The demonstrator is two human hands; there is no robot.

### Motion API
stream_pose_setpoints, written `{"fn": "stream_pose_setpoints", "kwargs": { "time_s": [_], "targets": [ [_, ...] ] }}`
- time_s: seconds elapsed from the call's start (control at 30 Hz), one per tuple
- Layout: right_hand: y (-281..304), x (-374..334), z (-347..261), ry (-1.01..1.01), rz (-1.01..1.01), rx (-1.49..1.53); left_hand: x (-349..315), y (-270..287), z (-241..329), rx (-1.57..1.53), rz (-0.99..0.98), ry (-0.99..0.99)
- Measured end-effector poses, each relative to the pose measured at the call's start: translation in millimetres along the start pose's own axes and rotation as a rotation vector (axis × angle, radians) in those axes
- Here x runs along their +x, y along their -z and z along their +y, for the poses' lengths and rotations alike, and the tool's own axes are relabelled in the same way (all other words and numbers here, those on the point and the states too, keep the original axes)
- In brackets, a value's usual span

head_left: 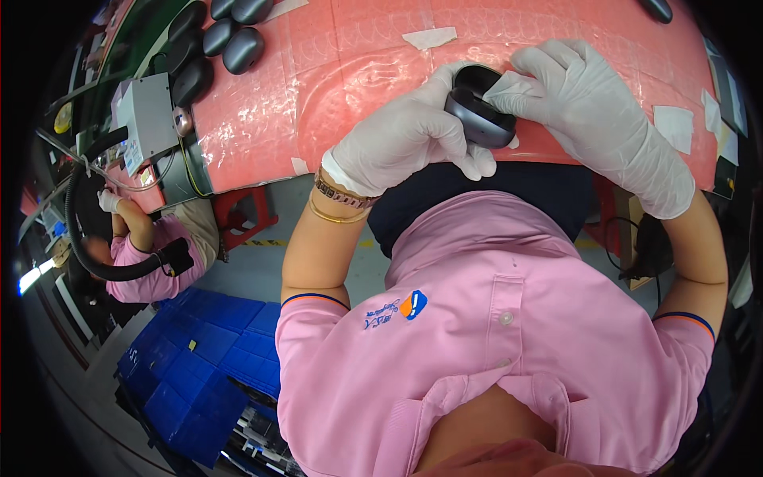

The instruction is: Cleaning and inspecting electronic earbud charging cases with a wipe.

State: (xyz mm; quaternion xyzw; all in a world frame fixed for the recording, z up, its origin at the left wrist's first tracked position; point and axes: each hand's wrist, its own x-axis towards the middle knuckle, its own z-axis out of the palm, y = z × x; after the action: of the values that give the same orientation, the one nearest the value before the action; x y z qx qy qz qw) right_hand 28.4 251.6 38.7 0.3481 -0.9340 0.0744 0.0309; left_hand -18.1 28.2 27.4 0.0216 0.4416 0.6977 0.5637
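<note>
Upper centre of the frame: the gloved left hand point(409, 139) grips a dark computer mouse point(479, 111) from below, while the gloved right hand point(592, 111) presses a small white cloth point(509, 87) onto its top. Beneath lies the pink tabletop point(358, 71). More dark mice point(214, 40) sit upper left, partly cut off. The fingers hide most of the held mouse.
</note>
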Motion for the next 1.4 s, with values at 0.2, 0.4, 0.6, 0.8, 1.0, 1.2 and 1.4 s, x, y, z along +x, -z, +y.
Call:
{"fn": "stream_pose_setpoints", "kwargs": {
  "time_s": [0.2,0.4,0.6,0.8,1.0,1.2,1.4],
  "targets": [
    [-15,9,0,0.001,0.062,-0.232,6,8,-2,-0.132,-0.097,-0.012],
    [-33,8,-6,-0.053,0.411,-0.217,7,3,-13,-0.195,-0.079,-0.116],
    [-32,-10,6,-0.264,0.411,-0.095,4,0,-35,-0.026,-0.006,-0.429],
    [-5,-24,0,-0.425,0.240,0.157,6,3,-45,0.103,0.054,-0.651],
    [-13,-14,4,-0.351,0.420,0.143,6,5,-48,0.222,0.035,-0.690],
    [-33,-8,14,-0.289,0.337,0.104,3,7,-52,0.399,0.091,-0.737],
    [-36,-10,13,-0.292,0.359,0.127,2,5,-52,0.389,0.116,-0.736]
  ]
}}
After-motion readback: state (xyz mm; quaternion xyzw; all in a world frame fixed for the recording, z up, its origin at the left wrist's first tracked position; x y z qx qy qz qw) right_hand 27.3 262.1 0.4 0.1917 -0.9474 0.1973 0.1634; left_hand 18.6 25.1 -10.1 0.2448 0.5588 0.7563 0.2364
